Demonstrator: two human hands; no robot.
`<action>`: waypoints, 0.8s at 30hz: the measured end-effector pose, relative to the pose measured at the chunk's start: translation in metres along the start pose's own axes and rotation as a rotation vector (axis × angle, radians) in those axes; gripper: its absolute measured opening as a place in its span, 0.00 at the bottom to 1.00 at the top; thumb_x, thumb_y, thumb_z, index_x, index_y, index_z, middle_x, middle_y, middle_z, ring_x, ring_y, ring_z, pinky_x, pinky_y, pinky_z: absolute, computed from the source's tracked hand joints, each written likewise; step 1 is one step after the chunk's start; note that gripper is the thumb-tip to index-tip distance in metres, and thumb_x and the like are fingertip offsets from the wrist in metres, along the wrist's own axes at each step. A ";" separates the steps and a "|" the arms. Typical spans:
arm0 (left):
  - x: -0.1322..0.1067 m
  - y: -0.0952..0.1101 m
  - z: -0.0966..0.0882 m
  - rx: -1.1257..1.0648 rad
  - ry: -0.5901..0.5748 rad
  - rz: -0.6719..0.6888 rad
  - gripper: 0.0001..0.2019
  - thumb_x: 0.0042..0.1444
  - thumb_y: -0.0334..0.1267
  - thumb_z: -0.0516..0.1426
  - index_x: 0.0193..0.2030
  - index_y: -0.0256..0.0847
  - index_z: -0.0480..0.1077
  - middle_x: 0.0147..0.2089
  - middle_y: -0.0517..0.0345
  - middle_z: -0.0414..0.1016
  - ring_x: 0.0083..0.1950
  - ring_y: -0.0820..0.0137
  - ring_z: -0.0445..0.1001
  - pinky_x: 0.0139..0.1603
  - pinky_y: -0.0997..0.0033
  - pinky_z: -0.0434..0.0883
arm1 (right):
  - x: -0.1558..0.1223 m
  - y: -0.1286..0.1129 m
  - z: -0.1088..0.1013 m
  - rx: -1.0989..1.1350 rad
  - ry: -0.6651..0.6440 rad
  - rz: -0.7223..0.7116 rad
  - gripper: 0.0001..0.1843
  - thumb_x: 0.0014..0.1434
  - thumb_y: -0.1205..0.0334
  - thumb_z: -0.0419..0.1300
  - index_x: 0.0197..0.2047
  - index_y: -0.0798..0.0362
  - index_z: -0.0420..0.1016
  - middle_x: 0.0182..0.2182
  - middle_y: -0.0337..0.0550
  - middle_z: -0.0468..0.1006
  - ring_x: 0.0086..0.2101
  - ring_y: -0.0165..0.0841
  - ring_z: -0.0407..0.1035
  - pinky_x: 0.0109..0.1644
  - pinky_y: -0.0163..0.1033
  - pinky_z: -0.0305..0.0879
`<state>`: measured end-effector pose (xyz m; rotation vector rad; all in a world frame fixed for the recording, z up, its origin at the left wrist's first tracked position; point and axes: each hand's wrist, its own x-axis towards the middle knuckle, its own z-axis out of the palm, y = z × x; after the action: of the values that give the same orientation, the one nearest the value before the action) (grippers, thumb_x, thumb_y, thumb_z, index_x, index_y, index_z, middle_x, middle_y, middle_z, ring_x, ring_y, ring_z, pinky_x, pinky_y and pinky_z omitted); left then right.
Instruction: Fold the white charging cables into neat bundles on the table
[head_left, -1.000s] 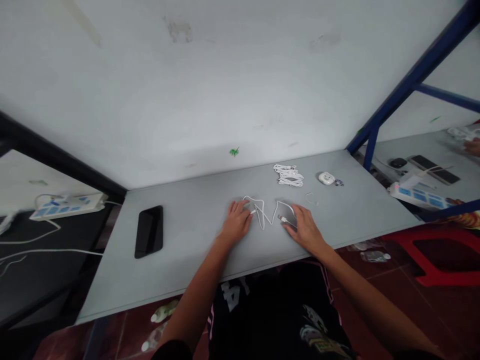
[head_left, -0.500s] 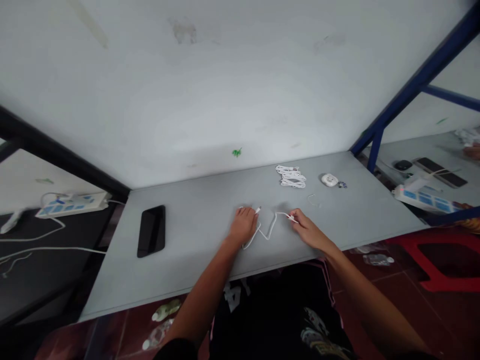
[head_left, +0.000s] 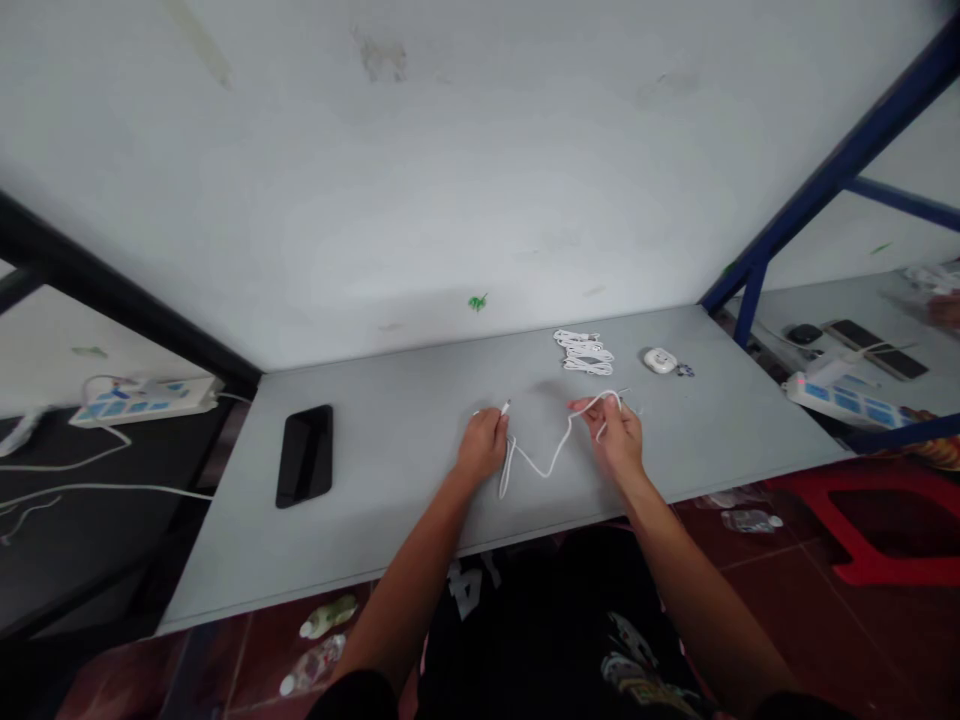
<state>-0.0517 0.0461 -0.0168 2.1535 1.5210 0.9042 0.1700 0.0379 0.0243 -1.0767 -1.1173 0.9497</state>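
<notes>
A white charging cable (head_left: pixel 551 466) runs between my two hands over the grey table (head_left: pixel 420 400). My left hand (head_left: pixel 482 443) is closed on one end, and a small plug sticks out past the fingertips. Below that hand a narrow loop of the cable hangs down. My right hand (head_left: pixel 616 432) pinches the cable farther along, with the cord arching over the fingers; the far end is partly hidden by the hand. Beyond it lie bundled white cables (head_left: pixel 585 353), folded in flat coils.
A black phone (head_left: pixel 304 456) lies at the table's left. A white earphone case (head_left: pixel 660 361) with a small charm sits at the back right. Power strips (head_left: pixel 150 400) stand beyond both ends. Bottles (head_left: pixel 315 664) and a red stool (head_left: pixel 862 520) are on the floor. A co-worker's hand (head_left: pixel 943 308) shows at far right.
My right hand has turned upward and shifted slightly right and away from me, and the cable now arches over its fingers. My left hand still holds the plug end.
</notes>
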 end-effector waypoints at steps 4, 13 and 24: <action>0.000 0.001 -0.002 -0.092 -0.005 -0.025 0.17 0.69 0.44 0.42 0.31 0.43 0.63 0.31 0.54 0.68 0.37 0.64 0.68 0.42 0.62 0.66 | 0.001 0.013 0.003 -0.125 -0.013 0.024 0.20 0.64 0.38 0.51 0.40 0.46 0.64 0.21 0.31 0.62 0.20 0.29 0.60 0.32 0.39 0.69; 0.001 0.000 -0.001 -0.108 -0.023 -0.056 0.15 0.69 0.42 0.44 0.31 0.43 0.63 0.32 0.55 0.69 0.37 0.65 0.68 0.42 0.63 0.65 | -0.025 0.010 -0.033 -0.853 -1.060 -0.455 0.27 0.50 0.45 0.71 0.48 0.51 0.74 0.41 0.46 0.74 0.41 0.41 0.69 0.46 0.44 0.69; -0.003 0.000 -0.009 0.039 0.021 -0.024 0.14 0.68 0.40 0.46 0.35 0.41 0.69 0.35 0.52 0.75 0.42 0.63 0.72 0.55 0.54 0.62 | -0.031 0.013 -0.032 -0.808 -0.876 -0.293 0.08 0.67 0.65 0.50 0.45 0.53 0.69 0.35 0.46 0.75 0.33 0.35 0.69 0.40 0.41 0.69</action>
<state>-0.0586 0.0425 -0.0117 2.1544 1.5837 0.8993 0.1949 0.0058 0.0022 -1.0685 -2.4534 0.7351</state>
